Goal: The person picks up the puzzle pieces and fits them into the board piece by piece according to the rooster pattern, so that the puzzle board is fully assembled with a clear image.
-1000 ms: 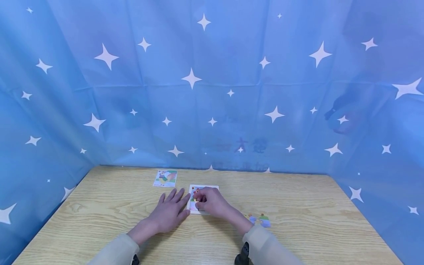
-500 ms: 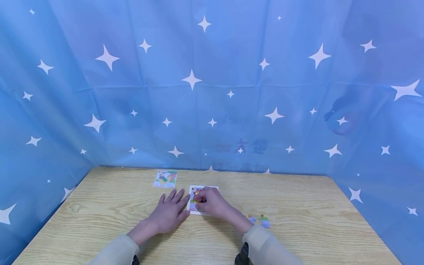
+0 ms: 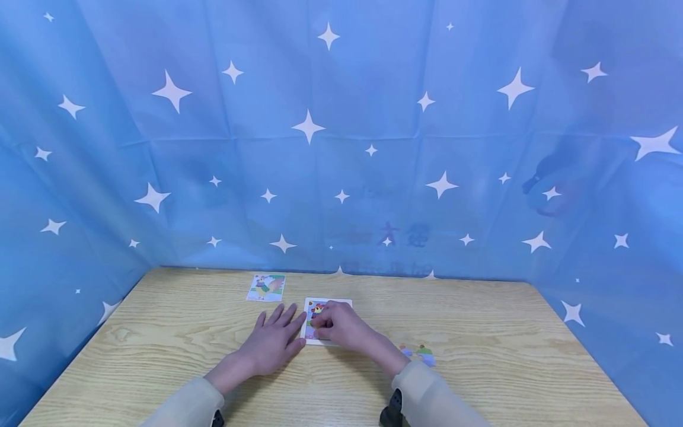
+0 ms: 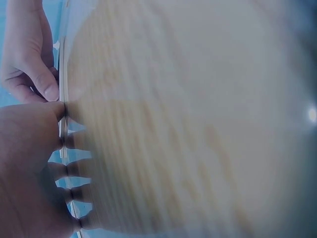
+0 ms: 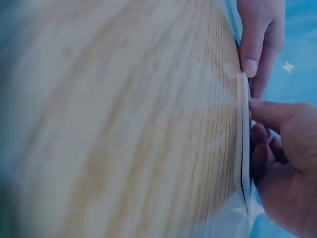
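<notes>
In the head view a small white-framed jigsaw puzzle [image 3: 308,339] lies flat on the wooden table, showing part of a bright cartoon bird. My left hand [image 3: 267,347] rests on the table with fingers spread, its thumb and index fingertips right at the frame's left edge. Over the puzzle's right half, my right hand [image 3: 344,326] has its fingers curled, thumb and index pinching at a puzzle piece mostly hidden beneath them. From the side, the right wrist view shows the board's edge [image 5: 243,148] with the right thumb tip against it.
A square picture card [image 3: 265,287] of a cartoon bird lies at the back left. Loose puzzle pieces [image 3: 427,356] lie by the right forearm, partly covered by it. A blue star-patterned curtain [image 3: 341,148] hangs behind the table [image 3: 507,350].
My right fingers have shifted slightly on the puzzle, and the bird's red and yellow head shows a little more than a second ago. The left hand stays in place.
</notes>
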Demonstrator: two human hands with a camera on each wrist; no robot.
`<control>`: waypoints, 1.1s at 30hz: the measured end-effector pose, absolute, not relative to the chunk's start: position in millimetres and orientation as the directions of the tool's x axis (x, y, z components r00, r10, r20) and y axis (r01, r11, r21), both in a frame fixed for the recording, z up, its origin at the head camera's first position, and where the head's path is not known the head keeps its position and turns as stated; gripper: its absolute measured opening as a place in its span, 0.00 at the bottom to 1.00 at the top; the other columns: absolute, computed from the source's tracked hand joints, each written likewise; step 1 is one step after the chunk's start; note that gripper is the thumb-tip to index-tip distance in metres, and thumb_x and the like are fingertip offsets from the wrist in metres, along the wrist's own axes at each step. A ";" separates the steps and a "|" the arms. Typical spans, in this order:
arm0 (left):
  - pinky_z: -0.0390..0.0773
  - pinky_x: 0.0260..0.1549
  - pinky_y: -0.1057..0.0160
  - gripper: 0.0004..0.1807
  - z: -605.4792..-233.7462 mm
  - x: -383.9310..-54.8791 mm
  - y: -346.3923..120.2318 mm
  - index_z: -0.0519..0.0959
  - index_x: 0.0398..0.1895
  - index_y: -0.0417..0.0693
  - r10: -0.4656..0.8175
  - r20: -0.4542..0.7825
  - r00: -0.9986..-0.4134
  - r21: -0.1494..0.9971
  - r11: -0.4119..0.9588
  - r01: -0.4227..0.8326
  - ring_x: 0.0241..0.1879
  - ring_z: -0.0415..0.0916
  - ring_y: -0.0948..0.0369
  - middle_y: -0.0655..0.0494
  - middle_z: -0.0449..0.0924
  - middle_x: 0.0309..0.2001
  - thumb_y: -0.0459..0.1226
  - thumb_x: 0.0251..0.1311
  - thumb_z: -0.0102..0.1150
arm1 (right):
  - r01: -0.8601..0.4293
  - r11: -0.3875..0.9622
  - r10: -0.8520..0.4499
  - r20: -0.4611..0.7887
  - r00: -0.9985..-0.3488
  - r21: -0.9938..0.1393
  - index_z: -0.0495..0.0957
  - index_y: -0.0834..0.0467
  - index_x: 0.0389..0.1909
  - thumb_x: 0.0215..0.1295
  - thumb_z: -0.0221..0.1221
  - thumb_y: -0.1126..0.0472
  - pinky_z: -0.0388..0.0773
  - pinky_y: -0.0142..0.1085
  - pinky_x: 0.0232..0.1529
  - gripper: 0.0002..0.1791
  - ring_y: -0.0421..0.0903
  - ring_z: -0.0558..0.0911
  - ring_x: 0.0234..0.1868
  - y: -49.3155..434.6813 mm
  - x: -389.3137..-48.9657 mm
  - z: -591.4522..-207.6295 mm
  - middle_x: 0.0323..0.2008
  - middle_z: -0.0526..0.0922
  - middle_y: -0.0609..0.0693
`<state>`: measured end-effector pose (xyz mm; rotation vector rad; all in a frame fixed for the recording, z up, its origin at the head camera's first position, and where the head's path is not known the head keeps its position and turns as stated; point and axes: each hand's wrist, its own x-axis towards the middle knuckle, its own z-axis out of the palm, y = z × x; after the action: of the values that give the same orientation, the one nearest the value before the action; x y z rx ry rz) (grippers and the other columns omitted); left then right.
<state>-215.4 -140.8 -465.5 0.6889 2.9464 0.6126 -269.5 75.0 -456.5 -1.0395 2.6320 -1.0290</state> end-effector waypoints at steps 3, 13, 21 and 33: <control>0.47 0.67 0.26 0.31 -468.7 -216.2 -141.8 0.65 0.78 0.44 0.440 0.048 -0.897 0.387 0.820 0.423 0.77 0.47 0.35 0.36 0.56 0.78 0.49 0.79 0.48 | -0.565 0.530 -0.658 0.114 -0.745 -0.632 0.90 0.63 0.44 0.67 0.68 0.67 0.76 0.30 0.37 0.08 0.38 0.78 0.38 75.5 -269.9 -456.0 0.37 0.83 0.47; 0.46 0.68 0.26 0.31 -462.2 -213.6 -140.8 0.65 0.78 0.43 0.435 0.028 -0.900 0.400 0.820 0.409 0.77 0.48 0.35 0.37 0.56 0.78 0.49 0.79 0.48 | -0.603 0.535 -0.691 0.104 -0.715 -0.591 0.89 0.63 0.47 0.68 0.66 0.67 0.75 0.29 0.39 0.10 0.37 0.76 0.38 76.4 -268.5 -453.7 0.38 0.83 0.48; 0.46 0.66 0.24 0.33 -468.8 -215.8 -143.2 0.64 0.78 0.43 0.455 0.064 -0.888 0.394 0.806 0.441 0.76 0.48 0.33 0.35 0.56 0.77 0.52 0.79 0.46 | -0.584 0.544 -0.678 0.094 -0.729 -0.603 0.87 0.63 0.49 0.66 0.66 0.68 0.75 0.30 0.36 0.11 0.36 0.74 0.34 80.7 -265.8 -450.6 0.36 0.81 0.46; 0.45 0.68 0.26 0.32 -470.1 -217.6 -142.7 0.63 0.79 0.44 0.447 0.029 -0.894 0.411 0.810 0.419 0.78 0.45 0.35 0.37 0.54 0.78 0.50 0.79 0.47 | -0.512 0.546 -0.575 0.149 -0.805 -0.663 0.86 0.62 0.53 0.70 0.63 0.69 0.78 0.35 0.37 0.13 0.41 0.79 0.37 126.1 -271.9 -438.2 0.40 0.81 0.48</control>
<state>-217.6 -142.7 -470.1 0.7001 2.9222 0.6392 -271.9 126.1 -438.2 -0.9463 2.6857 -1.1081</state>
